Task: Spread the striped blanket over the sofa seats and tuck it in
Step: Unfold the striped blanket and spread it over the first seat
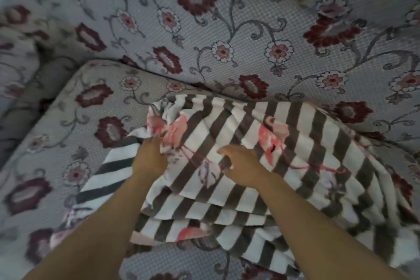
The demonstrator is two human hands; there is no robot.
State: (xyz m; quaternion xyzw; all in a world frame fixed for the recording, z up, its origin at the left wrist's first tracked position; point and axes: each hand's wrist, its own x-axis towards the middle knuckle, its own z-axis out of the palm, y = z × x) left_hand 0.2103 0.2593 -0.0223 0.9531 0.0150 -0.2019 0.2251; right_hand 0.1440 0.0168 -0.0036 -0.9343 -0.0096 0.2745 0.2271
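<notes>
Your left hand [148,157] grips a bunched fold of the soft grey-and-white striped blanket with pink flamingos [284,166]; your right hand [241,166] pinches it just beside. The blanket lies folded in layers on the floral grey sofa seat [68,143], its far edge touching the floral backrest [227,29]. Bare seat lies left.

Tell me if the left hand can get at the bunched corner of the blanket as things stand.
Likely yes. The left hand already grips the bunched corner of the blanket, and nothing lies between them.
</notes>
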